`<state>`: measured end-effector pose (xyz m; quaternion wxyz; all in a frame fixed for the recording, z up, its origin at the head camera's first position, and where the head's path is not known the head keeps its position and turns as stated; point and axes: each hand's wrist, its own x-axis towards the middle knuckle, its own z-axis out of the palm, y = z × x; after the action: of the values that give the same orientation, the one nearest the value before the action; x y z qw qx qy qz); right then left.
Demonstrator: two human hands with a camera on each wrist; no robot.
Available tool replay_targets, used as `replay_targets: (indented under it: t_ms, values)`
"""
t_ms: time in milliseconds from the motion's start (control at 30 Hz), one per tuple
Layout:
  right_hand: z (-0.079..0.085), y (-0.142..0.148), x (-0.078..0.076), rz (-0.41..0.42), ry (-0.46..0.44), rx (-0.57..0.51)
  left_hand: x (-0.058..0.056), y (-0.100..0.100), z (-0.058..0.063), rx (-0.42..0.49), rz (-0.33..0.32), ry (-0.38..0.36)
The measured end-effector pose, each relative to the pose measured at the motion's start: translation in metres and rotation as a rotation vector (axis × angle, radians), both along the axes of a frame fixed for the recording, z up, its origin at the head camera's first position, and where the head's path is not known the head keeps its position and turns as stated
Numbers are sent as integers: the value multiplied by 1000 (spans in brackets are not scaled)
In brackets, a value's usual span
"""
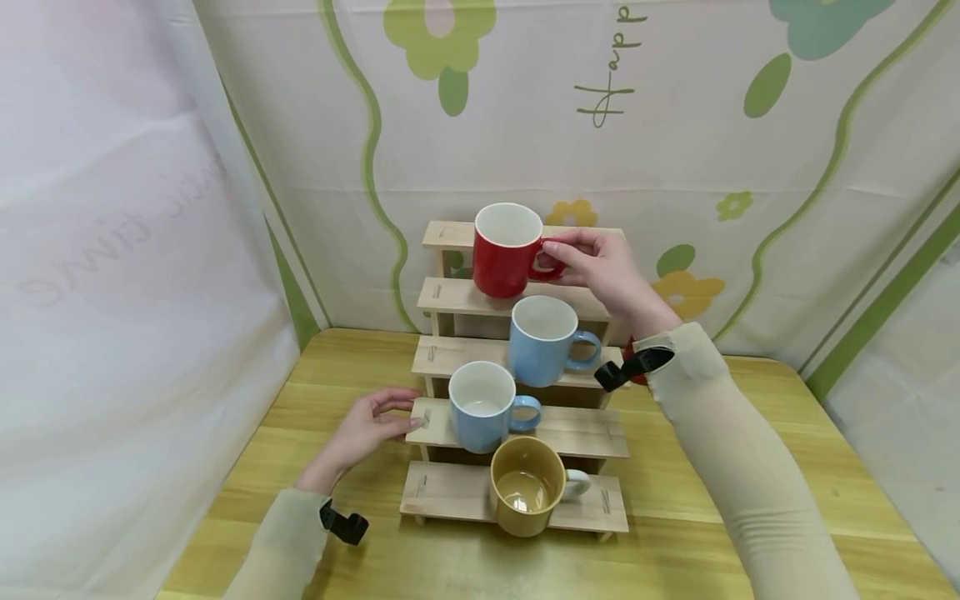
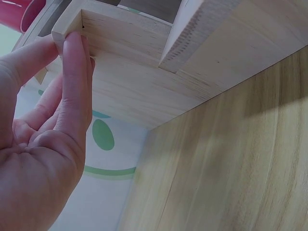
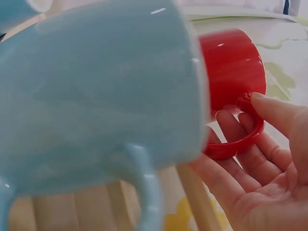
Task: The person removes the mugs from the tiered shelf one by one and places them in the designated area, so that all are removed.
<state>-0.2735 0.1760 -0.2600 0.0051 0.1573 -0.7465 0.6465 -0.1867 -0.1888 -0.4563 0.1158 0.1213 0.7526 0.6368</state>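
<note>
My right hand [image 1: 600,262] grips a red mug [image 1: 501,265] with a white inside by its handle, thumb on top and fingers through the loop. In the head view the mug's base overlaps the second step from the top of a tiered wooden rack [image 1: 585,429]. At the rack's left end my left hand [image 1: 375,429] pinches the fourth step's edge between thumb and fingers. One light blue mug [image 1: 540,350] stands on the third step, another light blue mug [image 1: 476,421] on the fourth. The bottom step bears a mustard mug [image 1: 517,512] with a white handle.
The rack stands on a wood-grain table [image 1: 675,533]. Close behind hangs a white cloth [image 1: 525,150] printed with flowers, and a white cloth wall [image 1: 112,333] rises at the left. Something red [image 1: 637,360] shows partly behind my right wrist.
</note>
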Motion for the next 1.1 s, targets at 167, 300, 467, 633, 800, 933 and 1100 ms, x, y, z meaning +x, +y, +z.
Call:
replay_targets:
  t_ms: [167, 300, 467, 633, 800, 933, 1100]
  values:
    - [9, 11, 5, -12, 30, -25, 0, -1, 0, 1, 2, 6]
    - [15, 23, 7, -48, 46, -32, -1, -2, -1, -1, 1, 8]
    - [18, 41, 11, -82, 53, -85, -2, -2, -2, 0, 2, 5]
    - [21, 65, 16, -87, 82, -185, -2, -1, -2, -1, -5, 2]
    - [26, 92, 25, -124, 86, -222, -4, -2, -3, 3, -2, 5]
    - [25, 114, 31, -157, 85, -270, -5, -2, -3, 4, -3, 9]
    - [19, 140, 39, -185, 55, -342, -4, -2, -2, 2, -3, 11]
